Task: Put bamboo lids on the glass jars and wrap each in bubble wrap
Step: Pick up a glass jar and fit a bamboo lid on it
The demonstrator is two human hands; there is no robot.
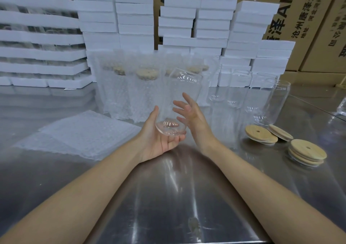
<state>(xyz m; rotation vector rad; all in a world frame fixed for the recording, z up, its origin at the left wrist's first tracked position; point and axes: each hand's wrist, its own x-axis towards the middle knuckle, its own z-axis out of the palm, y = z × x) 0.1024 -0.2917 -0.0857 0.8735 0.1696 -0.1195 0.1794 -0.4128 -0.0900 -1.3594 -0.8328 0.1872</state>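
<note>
A left hand (159, 142), palm up, fingers curled, cradles the base of a clear lidless glass jar (180, 94) (tilted, mouth away) above a steel table (168, 197). The right hand (192, 116), fingers spread and empty, is at its 3 o'clock.

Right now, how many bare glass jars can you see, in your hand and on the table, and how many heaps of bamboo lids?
Glass jar in the left hand: 1
Glass jars standing bare on the steel table: 4
Bamboo lid heaps: 2
Total: 7
</note>
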